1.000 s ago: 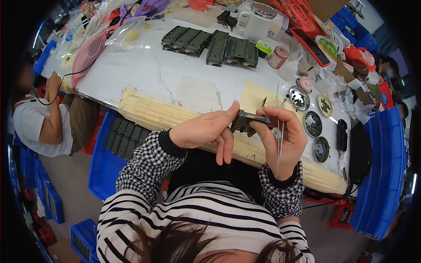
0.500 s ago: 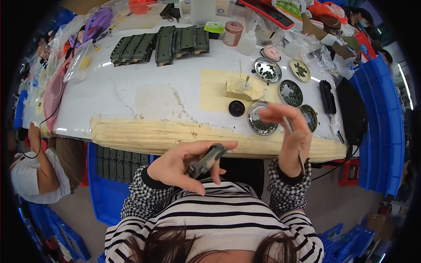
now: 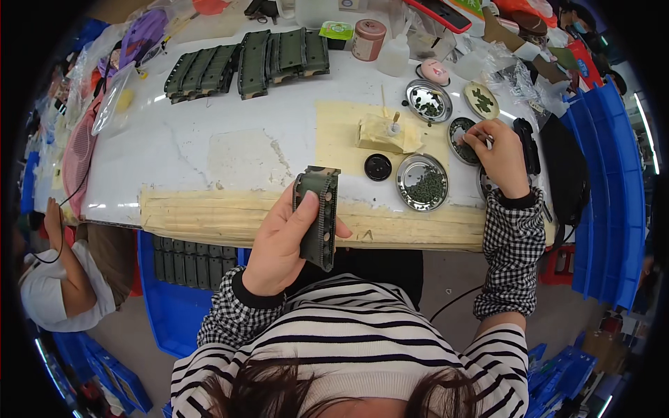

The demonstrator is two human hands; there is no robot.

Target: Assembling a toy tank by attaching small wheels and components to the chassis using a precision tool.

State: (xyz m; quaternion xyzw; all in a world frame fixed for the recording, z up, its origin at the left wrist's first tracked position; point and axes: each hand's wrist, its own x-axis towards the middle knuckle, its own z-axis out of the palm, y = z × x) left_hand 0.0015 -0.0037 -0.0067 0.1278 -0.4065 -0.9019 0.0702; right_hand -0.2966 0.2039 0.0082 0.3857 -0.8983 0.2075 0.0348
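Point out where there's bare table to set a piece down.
The widest free patch is white tabletop bordered by the green camouflage pieces at the far side, the pink mesh at left, the yellow sheet at right and the padded edge nearest the person. It is crowded at right, where the right hand is among round dishes beside a black case.

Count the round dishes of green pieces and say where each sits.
5: a metal dish right of the black lid, another metal dish farther back, a cream dish to its right, a fourth dish under the right hand, a fifth dish partly hidden by it.
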